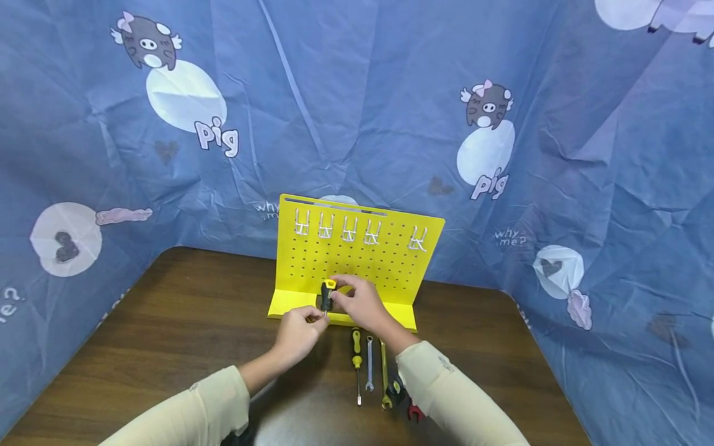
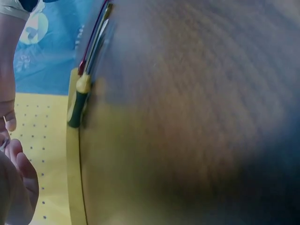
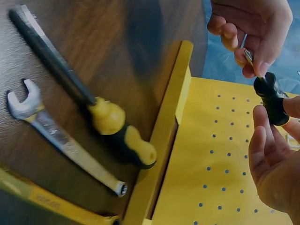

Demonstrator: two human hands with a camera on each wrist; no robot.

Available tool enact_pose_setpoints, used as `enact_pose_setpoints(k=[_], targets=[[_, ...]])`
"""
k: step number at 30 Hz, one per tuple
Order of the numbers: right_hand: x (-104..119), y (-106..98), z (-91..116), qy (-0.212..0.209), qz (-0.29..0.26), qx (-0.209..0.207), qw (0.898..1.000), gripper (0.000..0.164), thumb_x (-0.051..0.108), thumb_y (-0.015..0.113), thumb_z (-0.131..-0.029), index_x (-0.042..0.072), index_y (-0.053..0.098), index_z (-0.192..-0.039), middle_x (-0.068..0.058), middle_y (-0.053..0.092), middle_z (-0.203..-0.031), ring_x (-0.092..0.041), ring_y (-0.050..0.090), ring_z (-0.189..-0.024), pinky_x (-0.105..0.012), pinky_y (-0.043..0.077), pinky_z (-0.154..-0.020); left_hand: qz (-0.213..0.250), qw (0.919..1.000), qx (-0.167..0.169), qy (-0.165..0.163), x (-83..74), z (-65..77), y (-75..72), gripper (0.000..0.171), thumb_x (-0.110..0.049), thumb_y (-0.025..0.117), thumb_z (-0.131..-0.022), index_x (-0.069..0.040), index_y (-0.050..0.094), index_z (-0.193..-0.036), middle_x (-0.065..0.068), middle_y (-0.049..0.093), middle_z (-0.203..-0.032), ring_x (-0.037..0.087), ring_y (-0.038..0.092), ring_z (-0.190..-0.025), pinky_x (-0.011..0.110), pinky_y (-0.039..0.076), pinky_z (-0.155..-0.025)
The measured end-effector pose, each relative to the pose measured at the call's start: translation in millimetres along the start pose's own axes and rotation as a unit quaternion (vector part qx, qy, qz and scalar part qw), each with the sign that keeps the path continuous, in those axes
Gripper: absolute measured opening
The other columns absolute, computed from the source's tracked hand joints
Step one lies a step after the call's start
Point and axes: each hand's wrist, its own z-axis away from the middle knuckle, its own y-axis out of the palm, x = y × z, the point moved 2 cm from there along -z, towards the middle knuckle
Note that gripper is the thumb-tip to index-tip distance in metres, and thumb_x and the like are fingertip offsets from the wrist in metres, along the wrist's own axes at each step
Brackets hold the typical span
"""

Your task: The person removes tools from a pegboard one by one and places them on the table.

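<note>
A short screwdriver with a black and yellow handle [image 1: 326,298] is held upright between both hands, in front of the yellow pegboard [image 1: 346,260]. My right hand [image 1: 361,303] grips the handle, its yellow end uppermost. Below it, my left hand [image 1: 300,332] pinches the metal shaft between thumb and fingers. The right wrist view shows the same black handle [image 3: 273,105] and the shaft [image 3: 249,57] close up. In the left wrist view, the left hand [image 2: 21,183] appears only at the edge, and the screwdriver is mostly hidden.
Several double metal hooks [image 1: 349,229] line the board's upper part. On the brown table [image 1: 184,334], in front of the board, lie a long yellow-black screwdriver [image 1: 356,350], a silver wrench [image 1: 370,364], a yellow wrench [image 1: 385,378] and a red tool [image 1: 414,411] partly behind the right sleeve.
</note>
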Motion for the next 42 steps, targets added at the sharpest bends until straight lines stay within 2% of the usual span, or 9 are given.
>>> enact_pose_setpoints(k=[7,13,18,25,29,32,38,42], targets=[[-17,1,12,0.004,-0.007,0.01,1.0,0.029,0.015,0.071,-0.094,0.01,0.071,-0.123,-0.003,0.065,-0.108,-0.015,0.065,-0.084,-0.03,0.056,-0.068,-0.016,0.9996,0.021,-0.005,2.6,11.7,10.4,0.011,-0.006,0.074,-0.083,-0.008,0.073,-0.072,-0.005,0.061,-0.063,0.01,0.05,-0.059,0.027,0.042,-0.056],[-36,6,23,0.014,0.011,0.022,1.0,0.026,0.015,0.073,-0.093,0.01,0.073,-0.119,-0.003,0.065,-0.108,-0.015,0.061,-0.083,-0.03,0.054,-0.064,-0.059,0.997,0.046,-0.019,9.1,21.7,21.1,0.013,-0.008,0.074,-0.081,-0.011,0.071,-0.069,-0.007,0.06,-0.06,0.009,0.049,-0.054,0.027,0.04,-0.051],[-45,9,31,0.04,0.022,0.049,0.998,0.024,0.016,0.073,-0.092,0.011,0.074,-0.116,-0.002,0.066,-0.111,-0.017,0.062,-0.087,-0.031,0.054,-0.067,-0.097,0.9919,0.075,-0.033,13.3,27.9,28.8,0.015,-0.009,0.074,-0.079,-0.012,0.069,-0.065,-0.008,0.059,-0.057,0.01,0.048,-0.051,0.028,0.039,-0.048],[-53,12,35,0.056,0.064,0.087,0.993,0.028,0.017,0.075,-0.092,0.007,0.074,-0.118,-0.003,0.067,-0.113,-0.015,0.062,-0.088,-0.029,0.054,-0.066,-0.14,0.9849,0.095,-0.034,17.7,33.4,35.9,0.022,-0.009,0.074,-0.074,-0.015,0.065,-0.055,-0.012,0.054,-0.049,0.01,0.047,-0.049,0.028,0.039,-0.046],[-54,14,36,0.028,0.116,0.096,0.988,0.026,0.018,0.076,-0.091,0.007,0.075,-0.114,-0.002,0.068,-0.109,-0.016,0.062,-0.094,-0.034,0.052,-0.083,-0.157,0.9815,0.104,-0.036,16.8,36.3,38.0,0.024,-0.009,0.075,-0.072,-0.016,0.064,-0.053,-0.013,0.051,-0.048,0.011,0.046,-0.048,0.029,0.038,-0.046],[-55,16,37,0.003,0.164,0.096,0.982,0.021,0.019,0.077,-0.09,0.008,0.078,-0.108,0.001,0.067,-0.102,-0.016,0.06,-0.096,-0.035,0.047,-0.088,-0.166,0.9782,0.117,-0.045,15.3,37.7,39.1,0.025,-0.009,0.075,-0.072,-0.015,0.062,-0.052,-0.012,0.05,-0.047,0.011,0.046,-0.048,0.029,0.037,-0.045],[-56,19,37,-0.007,0.22,0.101,0.97,0.019,0.019,0.078,-0.088,0.011,0.079,-0.105,0.006,0.061,-0.09,-0.011,0.053,-0.085,-0.028,0.043,-0.075,-0.187,0.968,0.152,-0.072,15.4,33.4,42.6,0.031,-0.013,0.078,-0.076,-0.016,0.059,-0.051,-0.009,0.051,-0.047,0.012,0.048,-0.047,0.027,0.036,-0.044],[-56,19,36,-0.007,0.236,0.1,0.967,0.02,0.02,0.078,-0.087,0.012,0.08,-0.106,0.007,0.061,-0.088,-0.011,0.051,-0.083,-0.026,0.042,-0.071,-0.197,0.9616,0.168,-0.092,15.4,30.4,44.5,0.034,-0.018,0.08,-0.078,-0.015,0.057,-0.053,-0.007,0.05,-0.049,0.013,0.048,-0.048,0.027,0.036,-0.044]])
